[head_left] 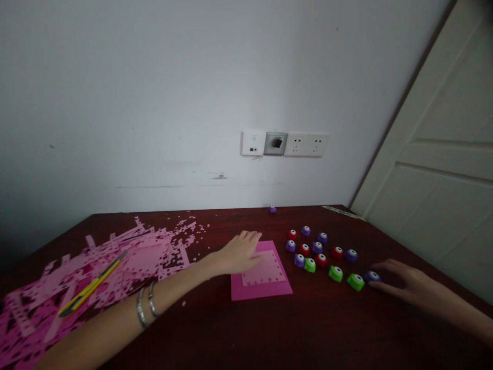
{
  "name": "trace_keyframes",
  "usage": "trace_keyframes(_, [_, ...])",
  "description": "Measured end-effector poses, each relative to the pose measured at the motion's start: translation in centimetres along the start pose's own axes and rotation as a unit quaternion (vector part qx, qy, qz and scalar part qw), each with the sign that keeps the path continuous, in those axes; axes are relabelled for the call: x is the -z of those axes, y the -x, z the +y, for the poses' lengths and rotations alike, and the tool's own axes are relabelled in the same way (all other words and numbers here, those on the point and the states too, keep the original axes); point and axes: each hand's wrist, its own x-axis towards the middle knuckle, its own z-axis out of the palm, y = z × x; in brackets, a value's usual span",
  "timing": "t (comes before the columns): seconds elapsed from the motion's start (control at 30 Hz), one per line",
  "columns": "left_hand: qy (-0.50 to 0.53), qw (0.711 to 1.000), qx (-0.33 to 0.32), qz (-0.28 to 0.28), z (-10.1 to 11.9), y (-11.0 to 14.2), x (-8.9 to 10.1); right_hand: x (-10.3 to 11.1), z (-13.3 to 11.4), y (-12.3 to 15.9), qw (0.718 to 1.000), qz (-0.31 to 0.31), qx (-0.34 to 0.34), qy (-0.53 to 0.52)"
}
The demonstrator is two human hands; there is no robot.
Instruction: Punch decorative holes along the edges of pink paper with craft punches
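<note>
My left hand (239, 254) lies flat with its fingers stretched out, across the left side of a light pink paper sheet (265, 270). That sheet has small holes punched along its edges and rests on a larger, deeper pink sheet (262, 293). My right hand (402, 280), a little blurred, is at the right end of a group of small craft punches. Its thumb and fingers are apart on either side of a purple craft punch (372, 277); whether they touch it I cannot tell. Just left of it stands a green craft punch (355, 281).
Several red, purple and green craft punches (316, 247) stand right of the sheets. Another purple punch (272, 209) is by the wall. Pink paper scraps (150, 252) spread over the left side, with a yellow utility knife (92, 285) on them. A strip (342, 212) lies at the back right.
</note>
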Motion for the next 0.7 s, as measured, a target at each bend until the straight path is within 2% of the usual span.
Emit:
trace_keyframes(0.1, [-0.032, 0.996, 0.034, 0.072, -2.6, -2.8, 0.4, 2.1, -1.4, -0.7, 0.999, 0.046, 0.011, -0.015])
trace_keyframes(0.17, [-0.030, 0.993, 0.063, 0.098, -4.6, -5.0, 1.3, 3.7, -3.6, -2.1, 0.997, 0.065, 0.024, -0.022])
trace_keyframes(0.3, [0.009, 0.986, 0.145, 0.087, -8.0, -10.1, 2.6, 5.1, -10.0, -7.1, 0.994, 0.068, 0.083, 0.037])
trace_keyframes(0.43, [0.023, 0.983, 0.158, 0.085, -9.5, -14.4, 1.9, 3.4, -16.2, -13.4, 0.991, 0.066, 0.088, 0.078])
trace_keyframes(0.5, [0.037, 0.985, 0.148, 0.078, -9.6, -16.1, 1.0, 1.8, -18.3, -16.4, 0.992, 0.059, 0.053, 0.096])
trace_keyframes(0.6, [0.059, 0.988, 0.130, 0.067, -9.4, -18.0, -0.6, -0.8, -20.2, -19.9, 0.995, 0.030, 0.000, 0.097])
trace_keyframes(0.7, [0.074, 0.987, 0.124, 0.065, -9.1, -19.7, -2.1, -3.1, -20.8, -22.2, 0.994, 0.006, -0.051, 0.100])
